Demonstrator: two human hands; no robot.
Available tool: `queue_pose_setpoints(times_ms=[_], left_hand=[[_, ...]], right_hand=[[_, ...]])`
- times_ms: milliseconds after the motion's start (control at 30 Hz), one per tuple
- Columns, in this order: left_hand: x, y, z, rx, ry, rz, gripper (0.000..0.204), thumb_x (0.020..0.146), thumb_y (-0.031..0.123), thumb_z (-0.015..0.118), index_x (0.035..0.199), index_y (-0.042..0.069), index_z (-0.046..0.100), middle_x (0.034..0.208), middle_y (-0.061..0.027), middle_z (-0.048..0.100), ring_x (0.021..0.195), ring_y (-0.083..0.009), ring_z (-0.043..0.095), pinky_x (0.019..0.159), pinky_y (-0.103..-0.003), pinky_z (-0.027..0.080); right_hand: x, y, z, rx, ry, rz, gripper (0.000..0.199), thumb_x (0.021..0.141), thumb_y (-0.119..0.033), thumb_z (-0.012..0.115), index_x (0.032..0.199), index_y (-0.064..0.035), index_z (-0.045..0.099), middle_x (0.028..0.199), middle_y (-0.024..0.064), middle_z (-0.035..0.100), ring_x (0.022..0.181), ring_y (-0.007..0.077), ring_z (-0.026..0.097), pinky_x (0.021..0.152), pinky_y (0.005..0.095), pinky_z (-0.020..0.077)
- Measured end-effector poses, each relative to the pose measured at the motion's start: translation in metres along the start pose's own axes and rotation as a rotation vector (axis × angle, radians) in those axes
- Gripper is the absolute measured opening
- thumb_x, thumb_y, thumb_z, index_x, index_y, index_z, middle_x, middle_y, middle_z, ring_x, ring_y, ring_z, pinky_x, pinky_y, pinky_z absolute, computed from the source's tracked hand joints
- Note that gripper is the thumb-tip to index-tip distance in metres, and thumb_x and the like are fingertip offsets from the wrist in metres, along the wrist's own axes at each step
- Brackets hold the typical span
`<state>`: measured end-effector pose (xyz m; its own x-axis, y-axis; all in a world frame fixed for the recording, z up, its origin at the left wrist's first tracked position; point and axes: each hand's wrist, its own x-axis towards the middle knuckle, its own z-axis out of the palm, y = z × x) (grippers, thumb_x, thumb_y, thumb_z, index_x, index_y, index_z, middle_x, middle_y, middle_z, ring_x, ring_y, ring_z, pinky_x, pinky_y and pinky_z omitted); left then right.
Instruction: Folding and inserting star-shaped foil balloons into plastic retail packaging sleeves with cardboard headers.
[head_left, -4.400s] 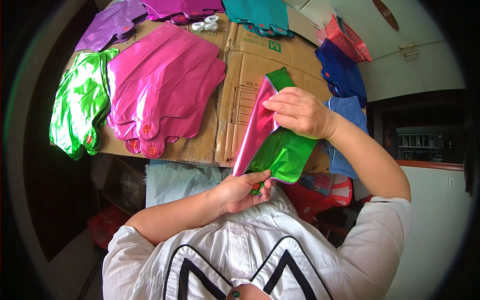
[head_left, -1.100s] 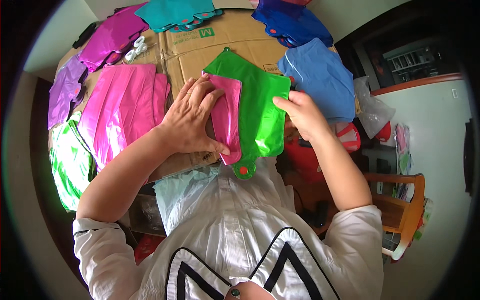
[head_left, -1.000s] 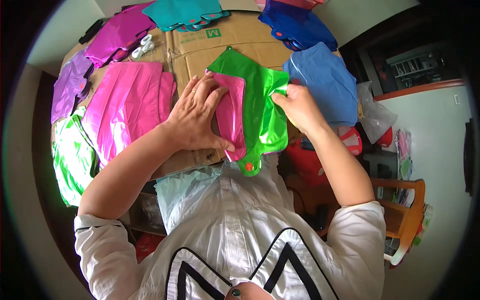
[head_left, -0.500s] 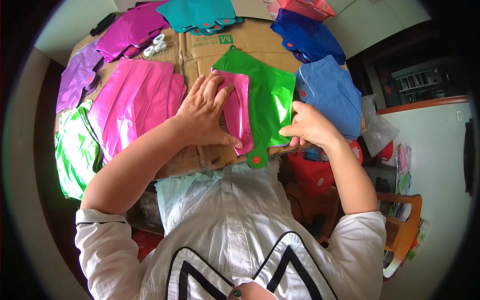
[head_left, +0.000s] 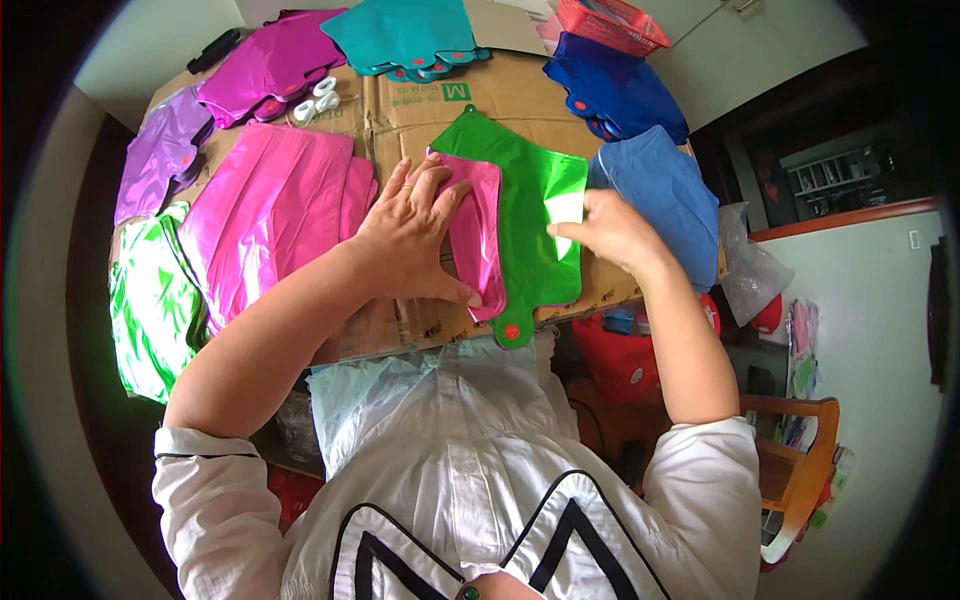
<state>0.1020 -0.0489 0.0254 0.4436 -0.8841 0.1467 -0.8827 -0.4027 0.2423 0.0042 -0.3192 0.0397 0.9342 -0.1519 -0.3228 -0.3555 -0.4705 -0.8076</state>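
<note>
On the cardboard [head_left: 395,130], the green bag [head_left: 535,220] lies between the left hand [head_left: 412,235], whose spread fingers should press its pink flap [head_left: 482,225] evenly, and the right hand [head_left: 618,232], pinching its opposite edge.

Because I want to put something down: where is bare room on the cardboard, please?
The widest free patch of cardboard lies between the teal stack, the navy stack and the green piece. A narrow strip shows below the right hand, beside the light-blue stack. The left is crowded with the pink stack, purple stack, magenta stack and lime stack.
</note>
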Motion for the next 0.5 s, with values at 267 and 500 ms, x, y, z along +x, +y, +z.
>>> queue_pose_setpoints(times_ms=[267, 500], left_hand=[[0.0, -0.001, -0.001, 0.001, 0.017, 0.003, 0.126, 0.048, 0.078, 0.073, 0.14, 0.002, 0.034, 0.137, -0.0219, 0.038, 0.14, -0.0391, 0.026, 0.116, -0.054, 0.017], [-0.001, -0.004, 0.003, 0.013, 0.056, 0.038, 0.125, 0.048, 0.08, 0.071, 0.139, 0.002, 0.037, 0.134, -0.0224, 0.04, 0.137, -0.0403, 0.031, 0.115, -0.055, 0.021]], right_hand=[[-0.056, -0.023, 0.018, -0.185, -0.161, 0.169, 0.037, 0.074, -0.007, 0.074, 0.107, 0.0013, 0.059, 0.082, 0.0079, 0.067, 0.066, 0.0112, 0.063, 0.054, 0.0259, 0.0478], [-0.026, -0.019, 0.014, 0.326, -0.06, -0.013, 0.04, 0.086, -0.02, 0.073, 0.114, 0.0043, 0.058, 0.103, 0.0102, 0.069, 0.092, 0.0149, 0.065, 0.079, 0.0307, 0.0511]])
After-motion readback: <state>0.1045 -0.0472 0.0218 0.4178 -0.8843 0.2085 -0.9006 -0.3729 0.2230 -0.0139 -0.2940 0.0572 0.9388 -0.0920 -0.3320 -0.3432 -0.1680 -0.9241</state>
